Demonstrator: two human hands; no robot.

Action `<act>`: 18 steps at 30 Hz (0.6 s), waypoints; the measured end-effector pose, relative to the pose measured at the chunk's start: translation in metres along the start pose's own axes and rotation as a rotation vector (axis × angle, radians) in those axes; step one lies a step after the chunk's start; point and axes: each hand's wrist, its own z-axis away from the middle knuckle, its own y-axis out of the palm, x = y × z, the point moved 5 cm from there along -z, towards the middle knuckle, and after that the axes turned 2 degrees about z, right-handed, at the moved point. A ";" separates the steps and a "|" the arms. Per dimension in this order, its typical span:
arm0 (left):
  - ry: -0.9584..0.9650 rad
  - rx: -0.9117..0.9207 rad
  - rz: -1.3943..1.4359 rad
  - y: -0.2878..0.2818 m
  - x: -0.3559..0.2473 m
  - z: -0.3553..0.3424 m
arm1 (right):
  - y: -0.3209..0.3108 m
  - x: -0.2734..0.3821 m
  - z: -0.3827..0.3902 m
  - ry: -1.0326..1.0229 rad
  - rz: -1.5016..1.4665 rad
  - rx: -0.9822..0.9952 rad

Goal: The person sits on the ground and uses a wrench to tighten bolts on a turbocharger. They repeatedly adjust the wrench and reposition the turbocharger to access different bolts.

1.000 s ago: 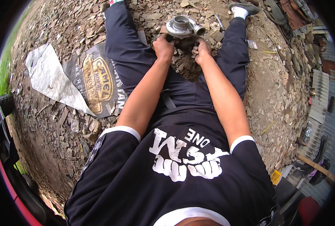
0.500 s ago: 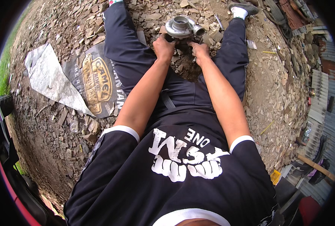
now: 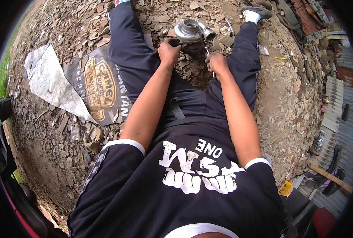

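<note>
Between my outstretched legs a turbocharger (image 3: 189, 31) stands on the stony ground. Its silver round housing has an open mouth facing up and a side outlet pointing right; the darker lower part is partly hidden. My left hand (image 3: 169, 52) is closed at the left of that lower part, gripping it with dirty fingertips. Just to the right, my right hand (image 3: 217, 63) is closed around a slim metal wrench (image 3: 207, 50). The wrench's upper end sticks out beside the turbocharger, below the outlet, and its other end shows under the fingers.
Another metal tool (image 3: 230, 25) lies on the stones near my right leg. A torn dark printed sheet (image 3: 79, 75) and a whitish sheet (image 3: 51, 81) lie to the left. Corrugated metal sheets (image 3: 349, 115) and a wooden stick (image 3: 332, 177) are at the far right.
My right hand has drawn away from the turbocharger, rightward and toward me, and the wrench now shows upright in it. My left hand has shifted slightly left; the turbocharger stays put.
</note>
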 end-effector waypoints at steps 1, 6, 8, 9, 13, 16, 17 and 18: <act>-0.032 -0.026 0.001 -0.001 0.003 -0.002 | 0.002 0.007 0.011 -0.032 0.022 0.029; -0.228 -0.034 0.184 0.014 0.028 -0.018 | 0.015 0.023 0.034 -0.063 -0.053 0.192; -0.277 0.028 0.270 0.027 0.041 -0.028 | 0.026 0.023 0.029 -0.020 -0.126 0.237; -0.301 0.051 0.308 0.028 0.049 -0.034 | 0.036 0.025 0.029 -0.014 -0.136 0.255; -0.421 0.170 0.542 0.033 0.062 -0.033 | 0.064 0.038 0.033 -0.059 -0.141 0.255; -0.511 0.283 0.823 0.042 0.020 -0.009 | 0.054 0.021 0.012 -0.140 -0.024 0.122; -0.524 0.275 0.852 0.039 0.024 -0.010 | 0.062 0.025 0.009 -0.181 0.028 0.091; -0.538 0.270 0.882 0.037 0.028 -0.012 | 0.068 0.024 0.008 -0.166 -0.020 0.090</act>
